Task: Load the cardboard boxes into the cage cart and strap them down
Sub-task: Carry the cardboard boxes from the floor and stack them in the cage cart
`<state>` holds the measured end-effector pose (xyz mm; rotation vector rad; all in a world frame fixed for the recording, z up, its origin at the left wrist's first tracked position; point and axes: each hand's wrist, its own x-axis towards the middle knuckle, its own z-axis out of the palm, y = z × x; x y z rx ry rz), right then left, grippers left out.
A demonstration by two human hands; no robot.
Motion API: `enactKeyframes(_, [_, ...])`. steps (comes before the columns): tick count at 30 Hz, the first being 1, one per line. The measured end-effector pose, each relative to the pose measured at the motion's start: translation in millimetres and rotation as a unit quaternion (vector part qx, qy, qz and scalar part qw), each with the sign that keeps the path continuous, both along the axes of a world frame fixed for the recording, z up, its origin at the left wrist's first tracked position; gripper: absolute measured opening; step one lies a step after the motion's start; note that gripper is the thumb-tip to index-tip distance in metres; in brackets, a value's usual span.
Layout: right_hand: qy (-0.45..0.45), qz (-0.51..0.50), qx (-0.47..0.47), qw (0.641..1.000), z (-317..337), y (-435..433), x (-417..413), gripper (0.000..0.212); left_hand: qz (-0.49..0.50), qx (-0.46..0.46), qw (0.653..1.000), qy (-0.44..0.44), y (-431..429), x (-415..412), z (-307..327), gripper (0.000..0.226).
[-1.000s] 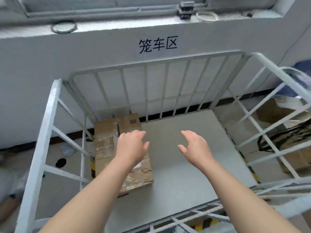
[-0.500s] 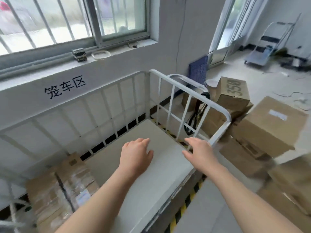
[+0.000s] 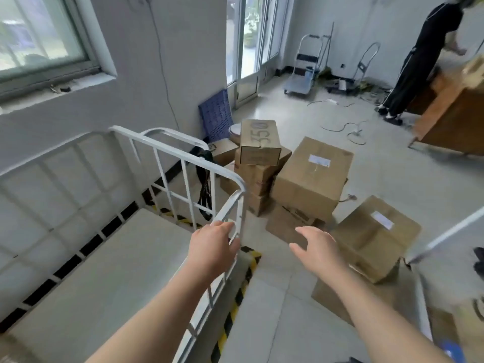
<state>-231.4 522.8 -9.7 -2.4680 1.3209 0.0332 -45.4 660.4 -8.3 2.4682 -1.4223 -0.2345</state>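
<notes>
White-walled room, pale floor. Cage cart (image 3: 237, 184) corner rail: left hand (image 3: 212, 248) over it, fingers spread, empty. Right hand (image 3: 318, 248) spread, empty, right of rail. Cardboard boxes (image 3: 311, 176) piled beyond rail on floor.

Bright window daylight, soft blur, fisheye edges.

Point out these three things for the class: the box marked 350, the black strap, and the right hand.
box marked 350 (image 3: 259, 134): head view, printed top face.
black strap (image 3: 205, 189): head view, hanging middle.
right hand (image 3: 319, 251): head view, back of the hand.
</notes>
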Motion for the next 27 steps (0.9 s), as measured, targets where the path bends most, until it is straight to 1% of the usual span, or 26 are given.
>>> enactKeyframes(5, [-0.017,-0.089,0.027,0.996,-9.1,-47.0,-43.6,0.052,-0.059,0.027,0.998,0.013,-71.4,-24.5,-8.8,0.045])
enactKeyframes(7, [-0.037,-0.121,0.033,0.991,-14.1,-65.1,-53.3,0.051,-0.074,0.035,0.997,0.014,-101.2,-28.9,-13.2,0.046])
enactKeyframes(10, [-0.042,-0.153,0.034,0.987,-15.3,-92.4,-59.0,0.050,-0.099,0.029,0.995,0.016,-143.9,-31.0,-16.9,0.048])
enactKeyframes(18, [-0.049,-0.232,0.046,0.970,-12.7,-186.0,-42.2,0.048,-0.156,0.045,0.987,0.021,-263.1,2.1,-24.5,0.045])
enactKeyframes(22, [-0.062,-0.265,0.052,0.961,-18.3,-228.1,-30.5,0.048,-0.170,0.055,0.984,0.020,-316.8,20.2,-28.9,0.038])
enactKeyframes(27, [-0.076,-0.295,0.078,0.949,-39.2,-273.9,-23.6,0.049,-0.174,0.067,0.982,0.042,-373.5,27.6,-41.7,0.042])
